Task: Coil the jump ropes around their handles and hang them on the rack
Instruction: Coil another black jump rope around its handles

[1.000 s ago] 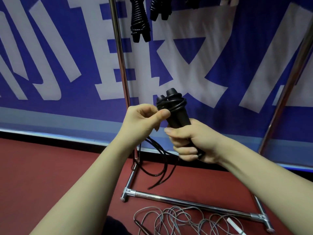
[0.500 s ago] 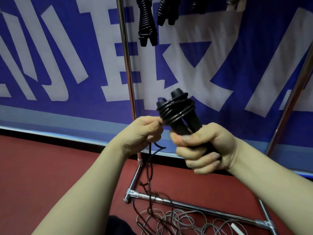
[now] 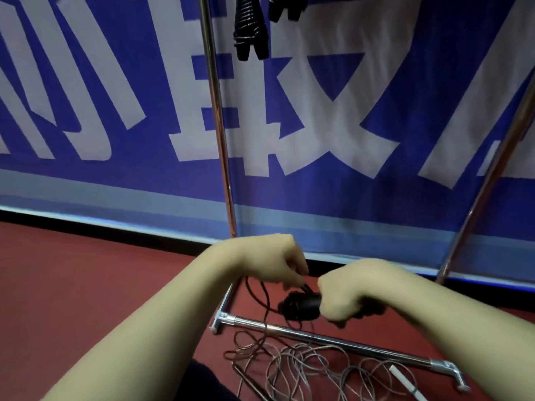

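Both hands are low in front of the rack's base, close together but not touching. The right hand (image 3: 356,293) is closed in a fist round the black handles (image 3: 302,305) of a jump rope. The handles stick out of the fist toward the left, roughly level, with cord wound round their exposed end; motion blur hides how many turns there are. The left hand (image 3: 269,261) hangs knuckles up just above that end, its fingertips curled down and pinching the black cord (image 3: 268,302) where it leaves the handles. From there the loose cord drops in a loop, crosses the rack's base bar (image 3: 333,341) and reaches the red floor (image 3: 86,285).

The rack is chrome. 1 upright (image 3: 217,111) rises from the left end of the base bar, and a second upright (image 3: 492,175) slants up along the right edge of the view. At the top edge, 2 coiled black jump ropes hang from the rack: 1 coiled rope (image 3: 249,27) just right of the left upright, and another coiled rope (image 3: 285,8) beside it, mostly cut off.

On the floor in front of the base bar, a grey jump rope (image 3: 318,369) lies in a loose tangle, with its white handle (image 3: 405,382) near the bar's right end. A blue banner (image 3: 405,82) with large white characters stands behind the rack.
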Demonstrator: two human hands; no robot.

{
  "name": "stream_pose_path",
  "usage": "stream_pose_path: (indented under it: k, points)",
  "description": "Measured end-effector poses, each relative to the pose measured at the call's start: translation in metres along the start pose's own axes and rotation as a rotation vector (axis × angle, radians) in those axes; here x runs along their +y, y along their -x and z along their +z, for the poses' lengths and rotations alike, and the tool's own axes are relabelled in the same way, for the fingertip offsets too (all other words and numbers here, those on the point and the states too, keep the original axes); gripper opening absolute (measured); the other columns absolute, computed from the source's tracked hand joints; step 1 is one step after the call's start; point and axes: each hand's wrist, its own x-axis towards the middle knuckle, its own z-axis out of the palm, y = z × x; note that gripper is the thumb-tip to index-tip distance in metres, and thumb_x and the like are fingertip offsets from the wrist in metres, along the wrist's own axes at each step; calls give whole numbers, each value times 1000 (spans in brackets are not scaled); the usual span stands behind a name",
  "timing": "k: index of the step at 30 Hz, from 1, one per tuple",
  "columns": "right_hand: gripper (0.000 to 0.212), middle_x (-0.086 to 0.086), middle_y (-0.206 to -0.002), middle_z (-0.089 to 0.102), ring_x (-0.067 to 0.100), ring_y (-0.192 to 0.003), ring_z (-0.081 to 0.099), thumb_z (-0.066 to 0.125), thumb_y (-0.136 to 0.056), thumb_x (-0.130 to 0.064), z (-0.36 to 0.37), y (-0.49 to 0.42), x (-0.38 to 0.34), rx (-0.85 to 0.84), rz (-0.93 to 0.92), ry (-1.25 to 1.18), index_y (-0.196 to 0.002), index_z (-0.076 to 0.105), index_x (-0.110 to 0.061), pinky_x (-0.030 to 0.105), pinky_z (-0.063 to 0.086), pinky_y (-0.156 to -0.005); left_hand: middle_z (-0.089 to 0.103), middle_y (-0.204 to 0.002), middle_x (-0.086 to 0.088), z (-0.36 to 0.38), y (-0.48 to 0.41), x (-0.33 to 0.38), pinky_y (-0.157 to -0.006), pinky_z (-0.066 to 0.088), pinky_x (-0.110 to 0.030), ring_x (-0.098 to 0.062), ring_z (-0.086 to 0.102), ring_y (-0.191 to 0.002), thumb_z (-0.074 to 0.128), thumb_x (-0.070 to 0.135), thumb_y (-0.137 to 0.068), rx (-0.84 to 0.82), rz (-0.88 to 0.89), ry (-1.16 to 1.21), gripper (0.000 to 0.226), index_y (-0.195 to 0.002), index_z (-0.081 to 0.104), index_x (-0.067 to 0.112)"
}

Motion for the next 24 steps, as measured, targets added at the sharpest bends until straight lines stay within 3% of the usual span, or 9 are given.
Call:
stream_pose_path:
  k: [2, 5, 8, 10, 12, 14, 16, 20, 24]
  points:
    - [11, 8, -76, 54, 20, -55, 48, 48, -92, -9, 2, -3, 0, 84, 65, 30, -86, 57, -10, 26, 37, -48, 62, -76, -9, 7, -8, 7, -58, 38, -29, -21, 52, -66, 57, 16, -93, 57, -68, -177, 18, -94, 67, 2]
    - [24, 4, -107, 63, 23, -95, 62, 49, -91, -13, 4, -10, 2, 289, 159, -29, -112, 60, -15, 30, 45, -73, 57, -91, -14, 12, -12, 18, -62, 35, -33, -34, 49, -78, 45, 21, -100, 172, -181, -412, 19, -88, 53, 8]
    - [33, 3, -120, 61, 25, -111, 60, 51, -90, -16, 1, -19, 16, 492, 268, -136, -122, 58, -14, 32, 43, -76, 60, -105, -14, 14, -13, 21, -67, 34, -35, -37, 57, -91, 40, 19, -104, 319, -223, -604, 19, -110, 57, 14]
    - [32, 5, -118, 60, 27, -109, 59, 52, -89, -14, -6, -21, 26, 582, 307, -215, -121, 56, -13, 32, 42, -74, 57, -93, -9, 14, -16, 22, -64, 32, -35, -35, 55, -84, 38, 10, -100, 400, -215, -601, 27, -121, 54, 19]
    - [32, 7, -118, 61, 30, -109, 60, 53, -89, -14, -12, -22, 34, 678, 334, -273, -120, 52, -10, 33, 41, -73, 47, -73, -5, 14, -19, 26, -61, 34, -36, -33, 47, -72, 35, 14, -102, 540, -220, -310, 20, -106, 55, 13]
    - [27, 10, -112, 62, 33, -103, 62, 53, -88, -13, -18, -22, 39, 781, 348, -296, -114, 48, -7, 33, 40, -69, 51, -59, -4, 10, -21, 29, -58, 40, -32, -27, 50, -62, 33, 29, -105, 655, -269, 182, 41, -90, 63, 6]
    - [19, 9, -100, 61, 34, -94, 63, 52, -88, -11, -23, -21, 43, 853, 347, -290, -105, 44, -7, 34, 42, -65, 45, -50, 0, 7, -25, 27, -51, 37, -26, -14, 43, -46, 36, 41, -104, 685, -282, 547, 48, -93, 71, 10]
    - [17, 6, -84, 50, 31, -76, 55, 49, -87, -7, -25, -17, 45, 929, 325, -257, -96, 35, -9, 33, 39, -59, 38, -51, 5, 4, -22, 22, -54, 32, -20, -4, 35, -39, 47, 48, -100, 615, -207, 717, 40, -95, 74, 19]
    - [16, 6, -83, 47, 31, -74, 49, 48, -87, -6, -27, -14, 45, 954, 299, -270, -95, 34, -8, 34, 40, -60, 51, -55, 3, 7, -23, 16, -57, 36, -22, -9, 42, -49, 55, 41, -98, 639, -152, 864, 37, -78, 70, 14]
